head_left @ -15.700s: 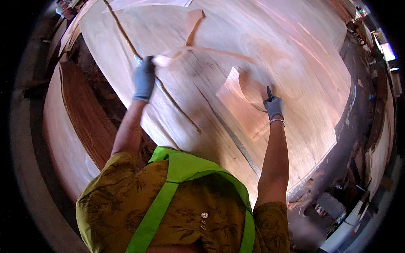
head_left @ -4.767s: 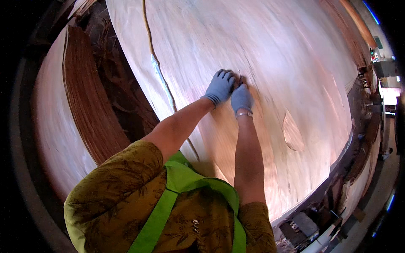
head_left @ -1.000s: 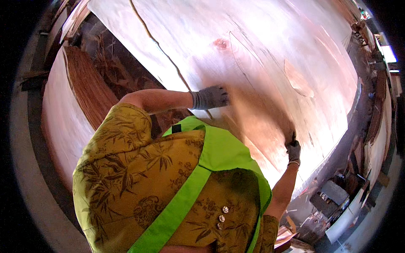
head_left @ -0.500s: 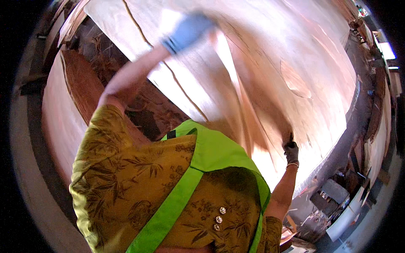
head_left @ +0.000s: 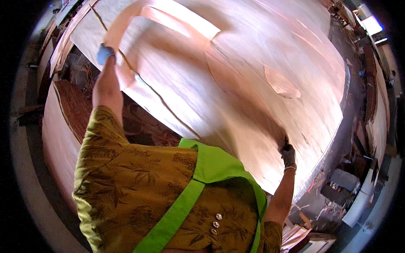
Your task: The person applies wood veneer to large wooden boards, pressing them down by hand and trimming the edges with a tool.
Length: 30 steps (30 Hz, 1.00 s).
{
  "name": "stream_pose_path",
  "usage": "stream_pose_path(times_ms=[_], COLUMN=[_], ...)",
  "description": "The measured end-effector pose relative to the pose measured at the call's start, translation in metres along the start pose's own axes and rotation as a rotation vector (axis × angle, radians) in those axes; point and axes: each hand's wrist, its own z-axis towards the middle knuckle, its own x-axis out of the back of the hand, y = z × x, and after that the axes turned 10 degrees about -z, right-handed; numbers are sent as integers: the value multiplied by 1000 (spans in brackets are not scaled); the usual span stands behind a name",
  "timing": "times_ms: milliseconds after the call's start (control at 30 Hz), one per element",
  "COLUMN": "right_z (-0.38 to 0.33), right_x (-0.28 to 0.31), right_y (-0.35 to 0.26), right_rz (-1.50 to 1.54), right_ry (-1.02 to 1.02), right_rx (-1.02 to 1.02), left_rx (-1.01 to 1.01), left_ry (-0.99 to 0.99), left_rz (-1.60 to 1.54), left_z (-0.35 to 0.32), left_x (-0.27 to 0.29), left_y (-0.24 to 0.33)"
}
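My left hand [head_left: 104, 53], in a blue glove, is raised far to the upper left and grips one end of a thin, pale veneer piece [head_left: 177, 21] that arcs up and blurs over the stack. Low at the right, my right hand [head_left: 288, 154] in a grey glove pinches the other end of the same piece at the near edge of the big veneer stack [head_left: 303, 55]. An oval knot patch [head_left: 280, 84] shows on the top sheet. My patterned sleeve and green vest fill the bottom of the view.
A second pale veneer pile [head_left: 57, 139] lies at the left, with darker brown sheets [head_left: 78, 105] and scraps in the gap beside it. Scrap wood and boxes [head_left: 341, 181] litter the floor at the lower right. A bright window [head_left: 371, 23] sits at the top right.
My left hand has swung up and further left, pulling the veneer piece off the stack into a high arc. My right hand has stayed at the near edge, still gripping.
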Motion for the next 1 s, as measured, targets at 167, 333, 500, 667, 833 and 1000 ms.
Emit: stream_pose_path(times_ms=[167,333,500,667,833,1000], right_z=[3,15,23,11,2,-5], right_x=[-11,-25,-32,-25,-19,-18], right_y=[10,37,53,37,8,-19], right_rz=[-8,-139,-229,-192,-433,-383], right_ry=[41,156,256,114,156,230], right_rx=[-71,-12,124,-66,42,46], left_rx=[282,65,-1102,-1650,-1762,-1782], left_ry=[-45,317,-508,-724,-728,-755], left_rz=[-481,-452,-712,-317,-83,-191], left_z=[-27,-43,-203,-345,-366,-355], left_x=[-59,-66,-62,-73,-90,-98], left_y=[59,137,225,237,243,244])
